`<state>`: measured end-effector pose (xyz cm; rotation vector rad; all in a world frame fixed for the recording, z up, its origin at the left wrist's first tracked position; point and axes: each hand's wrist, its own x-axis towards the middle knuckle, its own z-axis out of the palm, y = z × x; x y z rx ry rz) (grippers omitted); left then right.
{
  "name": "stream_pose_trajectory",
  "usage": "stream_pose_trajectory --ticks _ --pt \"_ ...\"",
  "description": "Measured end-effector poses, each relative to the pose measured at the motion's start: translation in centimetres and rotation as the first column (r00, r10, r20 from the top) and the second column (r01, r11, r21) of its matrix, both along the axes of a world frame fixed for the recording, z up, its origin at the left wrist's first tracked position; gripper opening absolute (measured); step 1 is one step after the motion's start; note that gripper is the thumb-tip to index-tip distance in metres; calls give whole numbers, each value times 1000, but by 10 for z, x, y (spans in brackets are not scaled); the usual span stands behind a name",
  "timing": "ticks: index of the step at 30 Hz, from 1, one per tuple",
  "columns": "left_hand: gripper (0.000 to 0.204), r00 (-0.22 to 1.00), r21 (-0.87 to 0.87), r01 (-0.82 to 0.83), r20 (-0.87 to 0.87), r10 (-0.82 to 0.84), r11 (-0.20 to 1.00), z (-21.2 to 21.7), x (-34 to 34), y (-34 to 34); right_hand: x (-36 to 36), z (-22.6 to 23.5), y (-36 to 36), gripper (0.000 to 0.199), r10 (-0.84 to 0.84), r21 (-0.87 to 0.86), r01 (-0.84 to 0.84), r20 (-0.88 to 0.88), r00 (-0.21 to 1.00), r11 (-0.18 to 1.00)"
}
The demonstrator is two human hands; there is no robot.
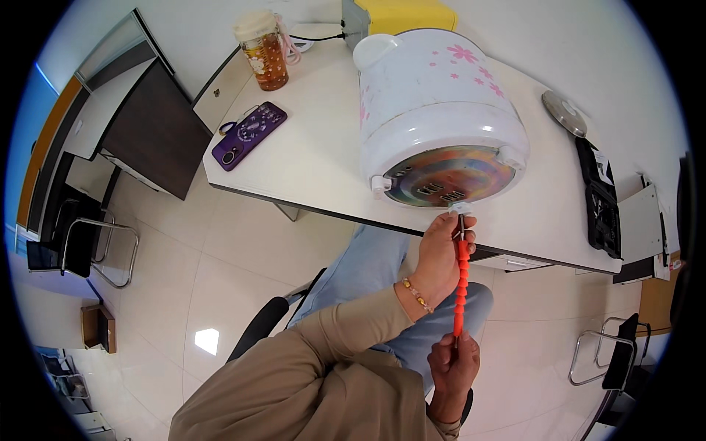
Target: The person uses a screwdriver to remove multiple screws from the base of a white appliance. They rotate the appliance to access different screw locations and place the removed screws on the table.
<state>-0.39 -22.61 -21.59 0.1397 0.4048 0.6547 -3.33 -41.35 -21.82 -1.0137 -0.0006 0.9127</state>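
A white rice cooker (441,95) with pink flower prints lies on its side on the table, its round, discoloured metal base (452,176) facing me. My left hand (439,257) is closed round the upper, metal end of an orange flexible screwdriver shaft (462,283), right at the cooker's lower rim. The tip is hidden by my fingers and a small white foot of the base, so I cannot tell whether it sits in a screw. Below, my right hand (454,371) pinches the shaft's lower end. The shaft runs almost straight between both hands.
On the white table (323,162) lie a purple phone (250,136) and a tumbler of amber drink (266,62), both left. A yellow and grey box (404,15) stands behind. To the right are a round metal plate (565,114) and an open black tool case (601,202).
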Motion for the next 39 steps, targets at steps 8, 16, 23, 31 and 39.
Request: stream_pose_trajectory --ticks 8,16,23,31,39 --pt "13 999 -5 -10 -32 10 1000 -2 -1 -2 0 -12 0 16 -150 -156 234 418 896 960" --pt "16 989 45 38 -146 -31 998 9 -10 3 16 -2 3 23 108 -101 -90 198 974 991" --pt "26 965 199 119 -255 -66 973 4 -19 10 25 2 29 28 161 -160 -124 240 957 979" --pt "26 948 290 141 -315 -44 947 2 -28 12 23 -10 41 24 190 -82 -178 183 964 981" --pt "22 870 566 193 -476 127 802 -15 -70 19 22 -12 45 23 205 -47 -199 171 964 979"
